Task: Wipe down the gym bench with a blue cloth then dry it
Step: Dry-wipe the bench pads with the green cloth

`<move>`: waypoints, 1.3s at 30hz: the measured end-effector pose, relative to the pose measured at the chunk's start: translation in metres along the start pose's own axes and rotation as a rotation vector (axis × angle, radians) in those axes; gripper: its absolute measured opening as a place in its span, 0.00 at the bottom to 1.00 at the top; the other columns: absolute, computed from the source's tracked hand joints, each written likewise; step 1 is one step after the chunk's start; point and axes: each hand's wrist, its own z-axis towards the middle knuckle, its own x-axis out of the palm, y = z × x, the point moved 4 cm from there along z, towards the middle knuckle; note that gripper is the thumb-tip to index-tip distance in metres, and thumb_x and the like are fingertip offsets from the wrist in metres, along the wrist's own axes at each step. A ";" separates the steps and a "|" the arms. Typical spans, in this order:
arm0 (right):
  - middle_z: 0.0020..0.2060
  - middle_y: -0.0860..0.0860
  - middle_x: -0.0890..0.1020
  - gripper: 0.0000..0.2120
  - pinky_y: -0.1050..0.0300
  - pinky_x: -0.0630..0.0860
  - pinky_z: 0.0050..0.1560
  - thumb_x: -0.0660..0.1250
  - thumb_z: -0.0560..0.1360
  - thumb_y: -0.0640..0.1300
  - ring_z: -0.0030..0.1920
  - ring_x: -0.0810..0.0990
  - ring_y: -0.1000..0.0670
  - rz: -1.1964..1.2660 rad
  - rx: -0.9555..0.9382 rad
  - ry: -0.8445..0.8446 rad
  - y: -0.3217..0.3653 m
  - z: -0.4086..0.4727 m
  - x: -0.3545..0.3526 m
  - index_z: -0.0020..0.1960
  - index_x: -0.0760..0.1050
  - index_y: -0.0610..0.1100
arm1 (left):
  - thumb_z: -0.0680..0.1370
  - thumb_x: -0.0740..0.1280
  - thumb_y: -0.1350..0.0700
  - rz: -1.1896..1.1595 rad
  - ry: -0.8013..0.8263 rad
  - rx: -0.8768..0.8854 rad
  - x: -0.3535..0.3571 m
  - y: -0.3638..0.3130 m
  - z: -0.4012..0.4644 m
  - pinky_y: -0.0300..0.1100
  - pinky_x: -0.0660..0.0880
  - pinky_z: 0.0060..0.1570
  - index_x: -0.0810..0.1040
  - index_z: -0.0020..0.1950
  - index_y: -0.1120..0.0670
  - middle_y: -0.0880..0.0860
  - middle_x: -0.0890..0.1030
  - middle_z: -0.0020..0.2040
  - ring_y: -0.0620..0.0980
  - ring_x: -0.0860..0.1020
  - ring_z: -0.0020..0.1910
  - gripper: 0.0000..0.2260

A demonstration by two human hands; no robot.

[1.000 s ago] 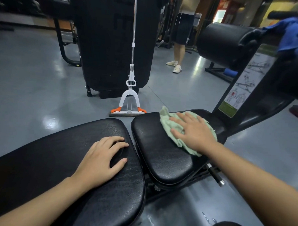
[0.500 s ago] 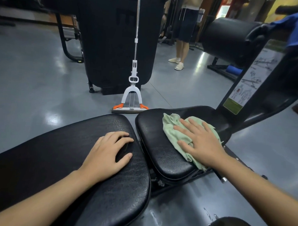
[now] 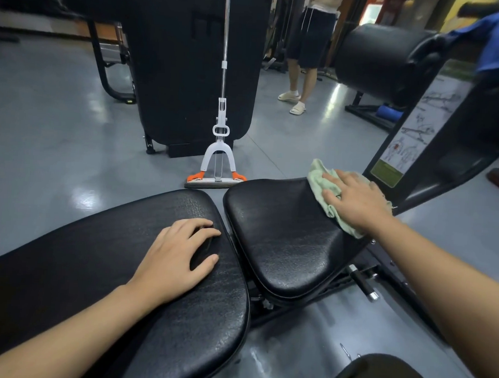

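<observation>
Bench seat pad (image 3: 283,236) glossy black | right hand (image 3: 356,200) flat on crumpled green cloth (image 3: 320,180) | left hand (image 3: 176,257) relaxed

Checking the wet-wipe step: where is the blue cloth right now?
In the head view the blue cloth is draped at the upper right, over the machine frame beside the black roller pad, in neither hand.

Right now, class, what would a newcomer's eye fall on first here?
The right hand pressing a pale green cloth flat on the far edge of the seat pad. The left hand rests on the back pad beside it. Behind, a mop stands upright on the floor.
</observation>
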 end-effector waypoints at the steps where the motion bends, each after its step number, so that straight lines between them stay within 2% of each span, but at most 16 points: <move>1: 0.82 0.53 0.53 0.31 0.37 0.49 0.78 0.44 0.80 0.66 0.81 0.51 0.48 -0.016 0.000 0.013 0.003 -0.004 0.001 0.81 0.50 0.61 | 0.77 0.59 0.38 -0.003 -0.001 0.000 0.000 0.000 0.000 0.43 0.64 0.65 0.74 0.68 0.42 0.40 0.71 0.69 0.44 0.67 0.70 0.21; 6: 0.82 0.54 0.47 0.41 0.39 0.44 0.79 0.35 0.71 0.76 0.81 0.47 0.47 -0.047 -0.200 0.021 0.034 -0.043 0.005 0.81 0.47 0.63 | 0.77 0.59 0.38 -0.006 0.000 -0.005 0.000 0.000 0.000 0.42 0.63 0.66 0.73 0.68 0.41 0.39 0.70 0.69 0.42 0.67 0.70 0.21; 10: 0.82 0.58 0.49 0.38 0.42 0.45 0.80 0.36 0.71 0.76 0.81 0.47 0.50 -0.048 -0.282 0.031 0.034 -0.041 0.005 0.79 0.47 0.66 | 0.77 0.59 0.37 -0.007 -0.009 -0.006 0.000 0.001 0.000 0.42 0.64 0.64 0.73 0.68 0.41 0.38 0.70 0.68 0.43 0.68 0.67 0.20; 16: 0.80 0.54 0.60 0.33 0.39 0.53 0.77 0.46 0.78 0.71 0.79 0.57 0.48 -0.060 -0.132 0.065 0.027 0.024 -0.006 0.80 0.55 0.61 | 0.77 0.59 0.37 -0.010 -0.005 -0.005 0.000 0.000 0.001 0.42 0.64 0.65 0.73 0.68 0.41 0.38 0.70 0.68 0.43 0.68 0.67 0.20; 19: 0.77 0.50 0.65 0.34 0.40 0.60 0.74 0.47 0.79 0.70 0.75 0.65 0.43 -0.075 -0.054 0.147 0.032 0.051 -0.013 0.79 0.60 0.53 | 0.78 0.59 0.38 -0.017 -0.007 -0.008 0.000 0.000 0.000 0.41 0.63 0.66 0.73 0.68 0.41 0.38 0.70 0.68 0.42 0.67 0.67 0.20; 21: 0.77 0.49 0.65 0.35 0.41 0.61 0.73 0.47 0.80 0.70 0.75 0.66 0.41 -0.058 -0.016 0.202 0.038 0.062 -0.015 0.80 0.61 0.51 | 0.78 0.59 0.38 -0.018 -0.008 -0.005 -0.001 0.000 0.001 0.40 0.61 0.67 0.73 0.68 0.41 0.38 0.69 0.68 0.42 0.67 0.68 0.20; 28: 0.73 0.44 0.73 0.36 0.45 0.66 0.67 0.46 0.81 0.69 0.71 0.71 0.40 -0.103 -0.012 0.225 0.073 0.074 -0.011 0.73 0.71 0.43 | 0.78 0.60 0.38 -0.033 -0.008 -0.004 -0.001 0.001 0.002 0.39 0.59 0.69 0.72 0.68 0.41 0.38 0.68 0.68 0.41 0.65 0.69 0.20; 31: 0.72 0.44 0.73 0.38 0.45 0.65 0.68 0.44 0.80 0.70 0.71 0.71 0.41 -0.108 -0.060 0.241 0.103 0.071 -0.007 0.73 0.71 0.44 | 0.78 0.60 0.38 -0.028 -0.008 -0.004 -0.002 0.000 0.002 0.39 0.59 0.68 0.73 0.67 0.41 0.39 0.69 0.67 0.43 0.66 0.68 0.19; 39: 0.76 0.50 0.69 0.35 0.45 0.66 0.67 0.47 0.79 0.72 0.73 0.69 0.44 -0.061 -0.206 0.216 0.148 0.067 0.005 0.80 0.60 0.57 | 0.78 0.59 0.38 -0.024 0.002 -0.017 -0.003 -0.001 0.001 0.41 0.61 0.68 0.73 0.68 0.41 0.39 0.69 0.68 0.43 0.66 0.68 0.20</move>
